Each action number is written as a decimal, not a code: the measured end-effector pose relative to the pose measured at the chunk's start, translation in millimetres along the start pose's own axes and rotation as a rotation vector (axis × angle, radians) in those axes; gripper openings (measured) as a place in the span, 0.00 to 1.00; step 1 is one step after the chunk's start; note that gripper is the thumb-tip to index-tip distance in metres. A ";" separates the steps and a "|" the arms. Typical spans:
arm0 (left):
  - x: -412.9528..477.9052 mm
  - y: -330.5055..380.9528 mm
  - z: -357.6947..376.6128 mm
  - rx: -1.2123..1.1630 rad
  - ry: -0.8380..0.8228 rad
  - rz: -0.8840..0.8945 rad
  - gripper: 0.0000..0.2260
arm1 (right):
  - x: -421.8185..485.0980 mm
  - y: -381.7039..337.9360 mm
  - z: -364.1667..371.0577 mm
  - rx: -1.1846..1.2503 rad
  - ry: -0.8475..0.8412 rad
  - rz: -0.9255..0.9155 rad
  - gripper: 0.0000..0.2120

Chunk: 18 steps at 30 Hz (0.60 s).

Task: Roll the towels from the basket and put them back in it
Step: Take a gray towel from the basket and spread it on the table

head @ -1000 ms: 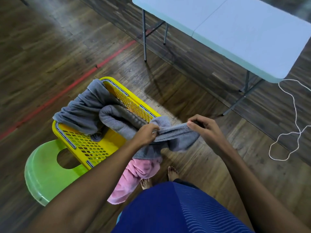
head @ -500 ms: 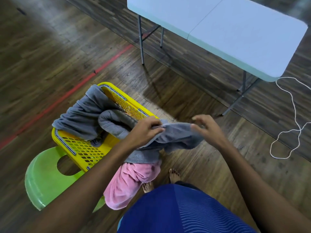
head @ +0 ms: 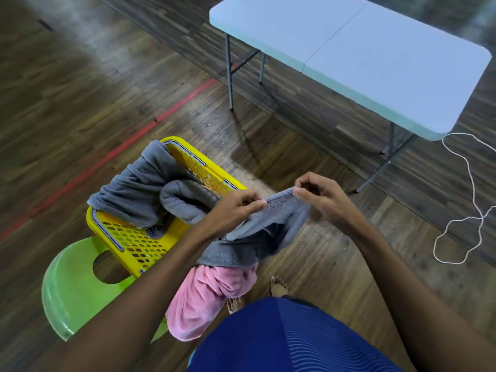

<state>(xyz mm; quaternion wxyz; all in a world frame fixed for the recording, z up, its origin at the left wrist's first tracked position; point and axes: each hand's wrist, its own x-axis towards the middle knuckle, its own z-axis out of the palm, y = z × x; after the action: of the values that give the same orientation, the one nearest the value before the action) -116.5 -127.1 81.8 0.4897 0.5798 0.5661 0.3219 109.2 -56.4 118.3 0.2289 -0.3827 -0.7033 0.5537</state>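
- While both hands pinch it, the grey towel hangs in the air just right of the yellow basket; its held top edge runs left to right, rising slightly rightward; the rest droops toward the floor
- left hand pinches the edge's left end; right hand pinches its right end, fingers curled
- the basket sits on a green stool; more grey towels lie heaped in it, draped over its far rim; a pink towel hangs below the held one
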 end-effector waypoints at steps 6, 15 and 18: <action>-18.0 -36.6 6.2 0.080 0.058 -0.088 0.10 | -17.8 15.4 -27.3 -0.009 0.136 0.033 0.05; 0.0 8.4 -0.3 0.262 0.113 0.104 0.09 | -12.4 43.4 -31.0 -0.192 0.089 0.203 0.08; 10.6 32.0 10.5 0.297 0.065 0.186 0.09 | -5.5 24.9 -10.6 -0.082 -0.088 0.174 0.16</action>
<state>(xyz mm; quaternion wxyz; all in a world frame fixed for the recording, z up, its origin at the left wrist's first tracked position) -94.3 -115.1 106.4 0.3482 0.6848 0.5668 0.2975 127.5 -52.0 98.2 0.1330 -0.4264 -0.6990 0.5585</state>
